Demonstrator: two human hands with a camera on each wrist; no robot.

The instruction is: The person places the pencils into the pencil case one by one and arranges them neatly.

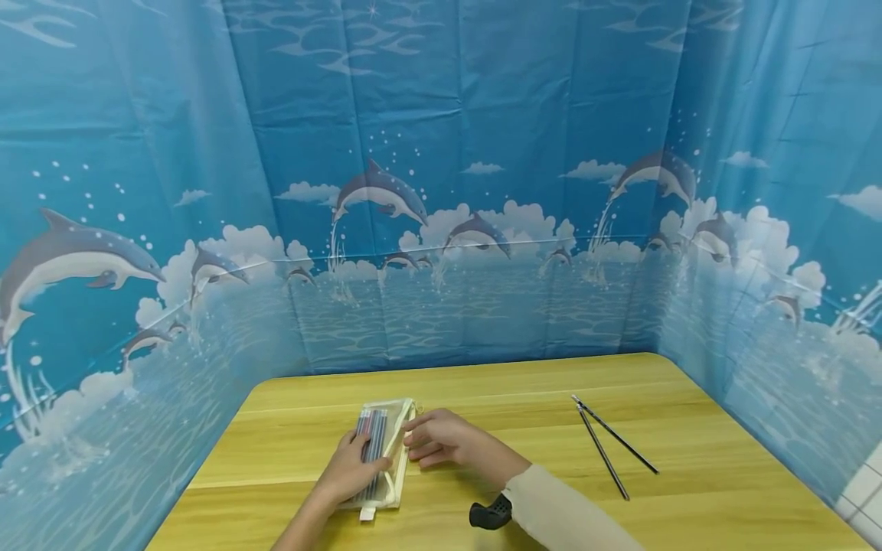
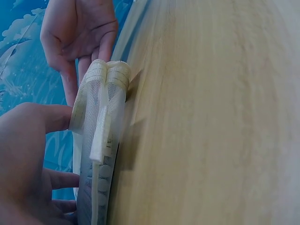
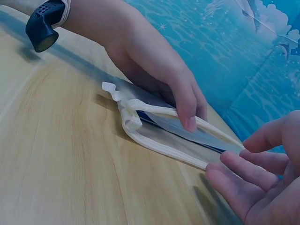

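Note:
A see-through pencil case (image 1: 398, 428) with cream zipper bands lies flat on the table, several grey-striped pencils (image 1: 375, 436) inside it. My left hand (image 1: 354, 467) holds the case from above, fingers over the pencils and thumb at the upper zipper band. The mouth of the case gapes between its two bands (image 3: 173, 154) in the right wrist view. At the far part of that mouth is my right hand (image 1: 444, 440), its fingers loosely bent, fingertips right at the bands. In the left wrist view the right hand's palm (image 2: 86, 28) shows past the end of the case.
Two dark pencils (image 1: 602, 451) lie on the right part of the yellow wooden table (image 1: 510, 390), meeting at their far ends. A black wrist device (image 1: 491, 513) sits at the right cuff. A blue dolphin-print curtain (image 1: 482, 306) encloses the table behind and at both sides.

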